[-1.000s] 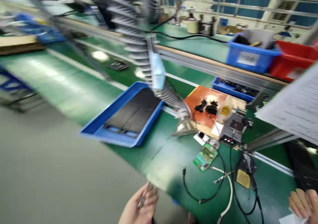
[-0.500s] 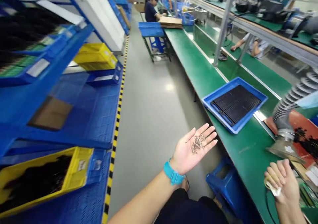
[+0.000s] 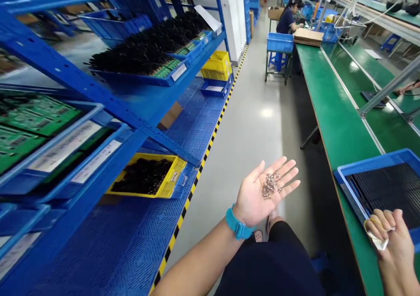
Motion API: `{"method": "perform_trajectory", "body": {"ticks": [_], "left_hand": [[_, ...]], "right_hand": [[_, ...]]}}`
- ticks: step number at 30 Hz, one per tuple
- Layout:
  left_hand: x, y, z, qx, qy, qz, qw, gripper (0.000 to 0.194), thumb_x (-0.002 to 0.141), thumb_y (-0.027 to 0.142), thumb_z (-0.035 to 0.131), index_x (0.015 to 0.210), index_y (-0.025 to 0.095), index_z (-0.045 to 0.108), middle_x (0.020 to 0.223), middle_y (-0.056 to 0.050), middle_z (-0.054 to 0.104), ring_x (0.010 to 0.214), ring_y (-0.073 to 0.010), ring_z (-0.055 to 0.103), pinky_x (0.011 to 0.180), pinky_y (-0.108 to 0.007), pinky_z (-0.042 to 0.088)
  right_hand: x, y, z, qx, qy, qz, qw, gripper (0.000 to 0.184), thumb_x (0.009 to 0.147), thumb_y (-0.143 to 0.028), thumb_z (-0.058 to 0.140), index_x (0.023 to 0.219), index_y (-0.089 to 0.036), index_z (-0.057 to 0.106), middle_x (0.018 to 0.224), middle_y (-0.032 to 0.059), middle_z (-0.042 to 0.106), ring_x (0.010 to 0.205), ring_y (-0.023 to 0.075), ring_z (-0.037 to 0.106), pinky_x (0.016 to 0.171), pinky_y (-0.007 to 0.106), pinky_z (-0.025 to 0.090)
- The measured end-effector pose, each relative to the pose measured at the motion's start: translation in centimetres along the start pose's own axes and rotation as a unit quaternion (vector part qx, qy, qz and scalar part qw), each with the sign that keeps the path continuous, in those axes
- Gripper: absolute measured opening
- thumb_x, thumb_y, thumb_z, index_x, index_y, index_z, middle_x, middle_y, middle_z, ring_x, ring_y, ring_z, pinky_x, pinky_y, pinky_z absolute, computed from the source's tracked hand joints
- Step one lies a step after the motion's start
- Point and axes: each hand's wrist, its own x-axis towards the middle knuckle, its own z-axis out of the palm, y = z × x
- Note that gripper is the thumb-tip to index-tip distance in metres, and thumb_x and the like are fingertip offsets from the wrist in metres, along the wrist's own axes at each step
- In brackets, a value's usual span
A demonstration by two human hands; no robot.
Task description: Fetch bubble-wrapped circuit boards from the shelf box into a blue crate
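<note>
My left hand (image 3: 254,202) is held palm up above the aisle, fingers stretched out, with a small heap of shiny metal screws (image 3: 270,185) lying in the palm. A turquoise band (image 3: 239,226) goes round that wrist. At the right, my right hand (image 3: 390,230) is closed in a fist near the bench edge. A white scrap (image 3: 378,242) pokes out below its fingers, and a thin yellow band shows there too; what the scrap is I cannot tell. Behind this fist, a blue tray (image 3: 352,200) with a black ribbed panel (image 3: 390,184) sits on the bench.
A green workbench (image 3: 341,125) runs along the right. On the left, blue shelving (image 3: 144,108) holds trays of circuit boards (image 3: 36,116) and a yellow bin (image 3: 179,169) of black parts. Striped floor tape (image 3: 210,145) borders it. Ahead, a person (image 3: 288,18) sits by a blue crate (image 3: 280,42).
The view has swung left, bringing in more shelving and shifting the bench and tray rightward. The screws stay in my left palm, and my right fist still holds the white scrap.
</note>
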Motion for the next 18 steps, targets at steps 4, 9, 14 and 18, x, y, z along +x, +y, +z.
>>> {"method": "perform_trajectory", "body": {"ticks": [4,9,14,18], "left_hand": [[6.2,4.3,0.6,0.005,0.004,0.013,1.0,0.052,0.096,0.039,0.031,0.136,0.007,0.041,0.134,-0.017,0.053,0.122,-0.0288,0.052,0.106,-0.048,0.035],[16.6,9.6,4.3,0.033,0.001,0.026,0.999,0.052,0.096,0.04,0.031,0.132,0.005,0.045,0.133,-0.018,0.054,0.123,-0.0298,0.051,0.107,-0.05,0.034],[26.4,14.9,9.2,0.025,-0.024,0.019,0.999,0.048,0.095,0.041,0.033,0.119,0.007,0.058,0.122,-0.016,0.062,0.117,-0.0291,0.056,0.104,-0.049,0.037],[33.3,19.9,9.7,0.009,-0.03,0.005,0.999,0.045,0.095,0.037,0.036,0.111,0.008,0.065,0.117,-0.016,0.066,0.112,-0.027,0.06,0.101,-0.043,0.043]], "right_hand": [[7.9,1.1,2.9,0.044,0.001,0.011,0.999,0.047,0.089,-0.034,0.055,0.056,-0.02,0.025,0.039,-0.0072,0.032,0.031,0.006,0.026,0.03,0.019,0.023],[19.4,0.3,9.7,0.013,-0.021,0.008,1.0,0.047,0.084,-0.029,0.058,0.053,-0.02,0.023,0.034,-0.0056,0.03,0.034,0.0086,0.026,0.035,0.021,0.027],[30.6,-1.9,21.1,0.008,-0.049,-0.005,0.999,0.044,0.081,-0.025,0.057,0.051,-0.02,0.025,0.034,-0.005,0.028,0.039,0.0103,0.033,0.048,0.024,0.046],[38.9,-0.9,30.7,0.042,-0.096,-0.014,0.994,0.047,0.085,-0.028,0.057,0.051,-0.021,0.025,0.034,-0.0087,0.024,0.038,0.0079,0.03,0.074,0.033,0.057]]}}
